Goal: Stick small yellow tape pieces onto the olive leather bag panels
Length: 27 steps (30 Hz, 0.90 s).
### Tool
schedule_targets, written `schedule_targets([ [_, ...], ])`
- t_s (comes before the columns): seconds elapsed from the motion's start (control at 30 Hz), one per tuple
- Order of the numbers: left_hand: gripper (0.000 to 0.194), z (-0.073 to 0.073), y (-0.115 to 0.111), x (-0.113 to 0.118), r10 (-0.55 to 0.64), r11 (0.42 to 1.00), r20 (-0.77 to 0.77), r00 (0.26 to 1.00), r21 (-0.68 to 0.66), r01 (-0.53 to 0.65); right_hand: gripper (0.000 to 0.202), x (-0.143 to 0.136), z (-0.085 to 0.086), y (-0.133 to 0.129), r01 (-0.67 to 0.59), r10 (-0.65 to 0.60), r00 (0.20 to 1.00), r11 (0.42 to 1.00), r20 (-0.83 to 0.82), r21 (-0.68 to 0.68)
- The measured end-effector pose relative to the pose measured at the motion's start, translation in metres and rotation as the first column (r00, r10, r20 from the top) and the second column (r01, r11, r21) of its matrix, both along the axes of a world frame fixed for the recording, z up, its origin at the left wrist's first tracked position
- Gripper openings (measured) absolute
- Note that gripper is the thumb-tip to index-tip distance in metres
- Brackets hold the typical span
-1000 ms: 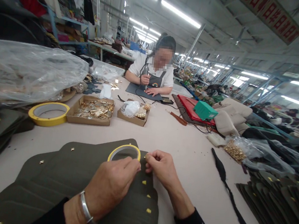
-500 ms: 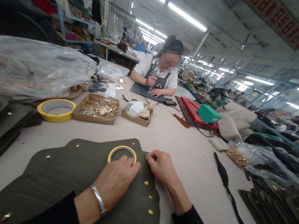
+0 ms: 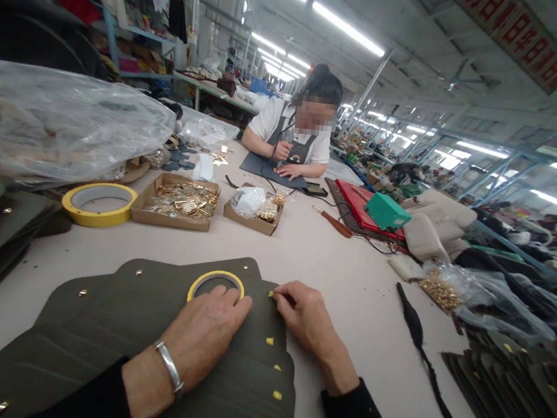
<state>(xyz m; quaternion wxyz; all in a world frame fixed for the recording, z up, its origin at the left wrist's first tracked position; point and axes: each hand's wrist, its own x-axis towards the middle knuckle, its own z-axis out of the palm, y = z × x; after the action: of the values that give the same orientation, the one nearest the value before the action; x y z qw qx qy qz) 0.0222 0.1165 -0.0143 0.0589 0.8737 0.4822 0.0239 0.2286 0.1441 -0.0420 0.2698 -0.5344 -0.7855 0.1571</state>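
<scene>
Dark olive panels (image 3: 144,328) lie overlapped in front of me, with gold studs and several small yellow tape pieces (image 3: 277,395) along their right edges. My left hand (image 3: 208,335), a silver bangle at its wrist, is closed on the near side of a yellow tape roll (image 3: 192,288) resting over the panels. At the top panel's right edge, my right hand (image 3: 304,312) pinches with thumb and forefinger beside a small yellow tape piece (image 3: 271,294). Whether those fingertips hold the piece or only touch it is too small to tell.
Behind the panels stand a larger yellow roll (image 3: 97,215), a carton of gold hardware (image 3: 171,220) and a smaller carton (image 3: 251,223). A person (image 3: 288,150) works across the table. A black strap (image 3: 433,374) and more panels (image 3: 514,390) lie right.
My left hand and the tape roll have moved slightly left. A yellow tape piece now shows more clearly at my right fingertips, which have stayed at the panel's edge.
</scene>
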Motion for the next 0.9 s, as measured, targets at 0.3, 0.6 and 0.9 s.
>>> schedule_targets([
  [0.3,0.021,0.007,0.0,0.001,0.0,0.997,-0.036,0.999,-0.08,-0.003,0.019,-0.031,0.013,0.008,0.27,-0.22,0.936,0.949,0.275,-0.162],
  [0.6,0.017,0.026,0.01,-0.019,0.062,0.997,0.181,0.982,-0.052,-0.053,0.019,-0.009,0.025,0.001,0.069,-0.02,0.99,0.935,0.142,-0.347],
  [0.9,0.035,0.005,0.019,-0.028,0.074,0.997,0.161,0.984,0.003,-0.075,0.022,-0.005,0.018,0.004,0.047,-0.033,0.997,0.974,0.07,-0.221],
])
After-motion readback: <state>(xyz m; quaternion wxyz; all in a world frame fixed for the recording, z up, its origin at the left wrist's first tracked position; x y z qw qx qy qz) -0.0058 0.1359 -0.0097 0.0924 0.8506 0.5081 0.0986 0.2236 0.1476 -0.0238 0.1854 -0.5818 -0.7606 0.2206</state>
